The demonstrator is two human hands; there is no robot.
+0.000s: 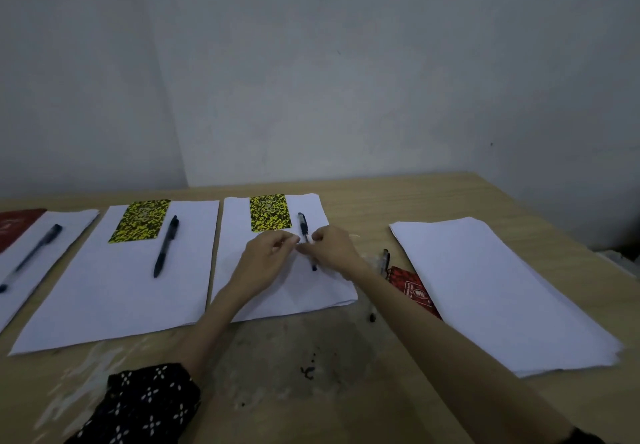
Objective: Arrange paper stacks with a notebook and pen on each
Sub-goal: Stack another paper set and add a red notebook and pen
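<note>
Both hands meet over the third paper stack (277, 270), counting from the left, right at the pen (306, 235) that lies on it. The left hand (268, 253) comes in from the pen's left with its fingertips bunched together near the barrel; the right hand (334, 248) comes from the right with curled fingers over the pen's middle. They appear to be pinching the pen, though the blur hides the exact contact. The pen's long axis runs away from the person, its cap toward the wall, just beside the yellow notebook (270, 212) and roughly parallel to its edge.

That stack looks nearly finished, so the next move probably turns on what lies to the right. The bare paper stack (502, 291) there has nothing on it. Between the two stacks, on the surface (346, 374), lie a red notebook (415, 289) and a spare pen (385, 260), partly hidden behind the right forearm. Both lie near the right hand, so it is better placed to fetch them.
</note>
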